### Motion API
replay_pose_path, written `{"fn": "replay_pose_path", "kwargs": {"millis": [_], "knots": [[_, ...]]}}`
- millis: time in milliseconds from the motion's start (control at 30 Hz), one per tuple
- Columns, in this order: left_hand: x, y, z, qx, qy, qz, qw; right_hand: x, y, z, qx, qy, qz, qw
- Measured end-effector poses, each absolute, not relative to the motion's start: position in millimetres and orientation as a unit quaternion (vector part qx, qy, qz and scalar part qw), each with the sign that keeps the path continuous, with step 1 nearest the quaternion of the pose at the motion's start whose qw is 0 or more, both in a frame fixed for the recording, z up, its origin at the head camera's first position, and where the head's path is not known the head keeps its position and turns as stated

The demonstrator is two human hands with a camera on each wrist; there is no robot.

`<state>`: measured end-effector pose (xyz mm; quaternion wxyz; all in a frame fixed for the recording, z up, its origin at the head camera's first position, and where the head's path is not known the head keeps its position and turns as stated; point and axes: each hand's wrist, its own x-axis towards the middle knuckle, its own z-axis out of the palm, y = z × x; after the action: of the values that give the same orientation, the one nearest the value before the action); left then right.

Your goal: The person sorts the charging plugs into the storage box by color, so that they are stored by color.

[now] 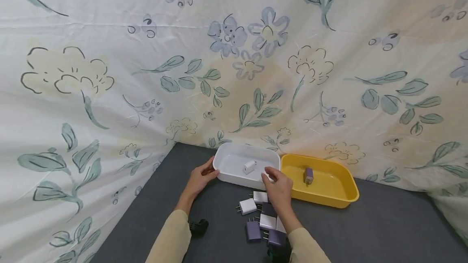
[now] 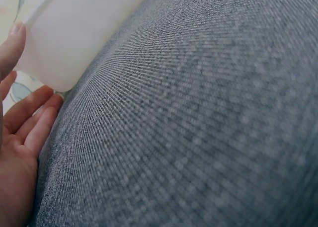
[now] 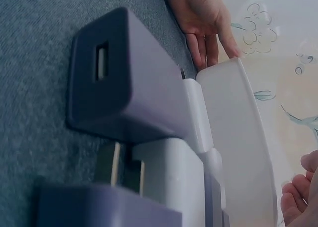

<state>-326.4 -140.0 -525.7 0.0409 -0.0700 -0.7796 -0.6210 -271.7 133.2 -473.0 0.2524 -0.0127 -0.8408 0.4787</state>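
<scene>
Left hand [image 1: 198,181], fingers relaxed, is touching the white tray [image 1: 237,179] at nine o'clock; right hand [image 1: 280,186], fingers released, is hovering at four.

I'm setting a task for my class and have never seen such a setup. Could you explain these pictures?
There is no machine here: a person works with two bare hands. The head picture comes from a camera worn on the head, looking forward and down. The others come from cameras worn on each wrist, so they look close and tilted.

On the dark cloth stand a white tray with a white charger inside and a yellow tray with a purple charger inside. In front lie loose chargers, white and purple, some showing metal prongs.

The left hand touches the white tray's end. The right hand is by its near side, apparently holding nothing.
</scene>
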Motion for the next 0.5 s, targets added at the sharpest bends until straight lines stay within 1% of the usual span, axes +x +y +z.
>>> {"fn": "replay_pose_path", "kwargs": {"millis": [67, 267, 367, 500], "knots": [[-322.5, -140.1, -519.0, -0.072, -0.777, -0.624, 0.032, -271.5, 135.6, -473.4, -0.006, -0.84, 0.475, 0.263], [-324.8, -139.0, -523.0, -0.071, -0.778, -0.623, 0.034, -269.1, 144.7, -475.5, 0.005, -0.838, 0.47, 0.279], [-326.8, -138.8, -525.9, -0.069, -0.78, -0.621, 0.039, -267.2, 147.8, -476.7, 0.007, -0.837, 0.47, 0.282], [-326.1, -139.4, -524.4, -0.067, -0.782, -0.618, 0.037, -264.0, 150.9, -476.9, 0.002, -0.838, 0.474, 0.27]]}}
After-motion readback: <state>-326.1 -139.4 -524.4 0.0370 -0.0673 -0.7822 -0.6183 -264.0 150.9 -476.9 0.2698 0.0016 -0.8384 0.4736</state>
